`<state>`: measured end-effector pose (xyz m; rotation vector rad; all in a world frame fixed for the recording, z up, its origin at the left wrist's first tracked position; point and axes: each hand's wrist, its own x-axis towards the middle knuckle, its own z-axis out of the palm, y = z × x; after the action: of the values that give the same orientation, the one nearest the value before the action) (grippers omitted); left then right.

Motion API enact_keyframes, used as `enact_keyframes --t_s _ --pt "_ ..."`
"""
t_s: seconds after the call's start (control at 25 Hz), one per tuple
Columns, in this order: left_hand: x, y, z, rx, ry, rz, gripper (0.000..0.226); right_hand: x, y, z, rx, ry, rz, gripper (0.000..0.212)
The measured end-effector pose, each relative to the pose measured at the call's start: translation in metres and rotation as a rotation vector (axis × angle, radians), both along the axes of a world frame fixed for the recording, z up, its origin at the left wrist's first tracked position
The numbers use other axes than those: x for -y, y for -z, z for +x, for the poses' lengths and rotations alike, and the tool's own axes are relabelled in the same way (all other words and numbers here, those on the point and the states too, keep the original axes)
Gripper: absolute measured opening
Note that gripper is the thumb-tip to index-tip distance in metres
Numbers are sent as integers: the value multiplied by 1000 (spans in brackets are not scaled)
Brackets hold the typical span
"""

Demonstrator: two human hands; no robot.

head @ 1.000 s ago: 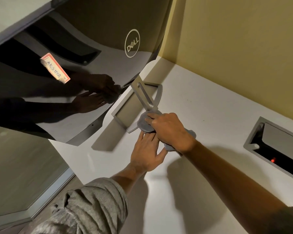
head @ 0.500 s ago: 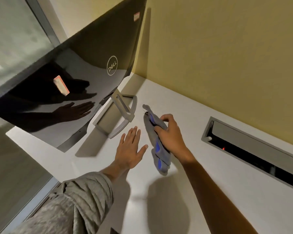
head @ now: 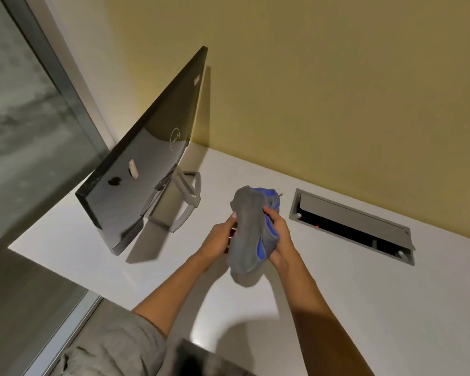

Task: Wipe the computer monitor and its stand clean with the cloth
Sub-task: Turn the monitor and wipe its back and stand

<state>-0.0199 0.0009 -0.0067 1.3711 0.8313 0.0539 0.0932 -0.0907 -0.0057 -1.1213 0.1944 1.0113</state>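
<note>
Progress unclear: cloth (head: 251,234) is off the monitor (head: 144,169) and stand (head: 186,198), held up over the white desk (head: 364,280), right of the stand and well apart from it. Probably refolding between passes; which surfaces are done can't be told. Left hand (head: 219,237) pinches the cloth's left edge, right hand (head: 278,240) grips its right side, fingers curled round it. Both forearms reach in from near.

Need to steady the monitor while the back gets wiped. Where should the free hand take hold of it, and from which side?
Probably the top edge of the monitor, reached from above: the panel is thin there, so fingers can pinch it front to back. The glossy back faces the camera, and the stand fills the lower middle. Both the left hand and right hand grip the cloth.
</note>
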Motion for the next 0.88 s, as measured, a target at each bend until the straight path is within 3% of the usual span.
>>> enact_keyframes --t_s 0.08,0.28,0.44,0.56,0.68,0.88 --pt "0 -15 -6 80 -54 -28 52 2 -14 -11 -11 27 65 25" --pt "-5 -25 -19 289 3 111 22 15 -43 -43 -11 62 197 24" --pt "-1 -23 -16 312 19 62 23 37 -36 -64 -72 87 240 31" --pt "9 -12 -6 246 37 87 21 47 -22 -61 -16 133 143 29" --pt "23 -1 5 160 45 248 29 64 -4 -42 123 227 13 49" --pt "41 17 21 19 137 445 44 116 11 3 507 140 -431 53"
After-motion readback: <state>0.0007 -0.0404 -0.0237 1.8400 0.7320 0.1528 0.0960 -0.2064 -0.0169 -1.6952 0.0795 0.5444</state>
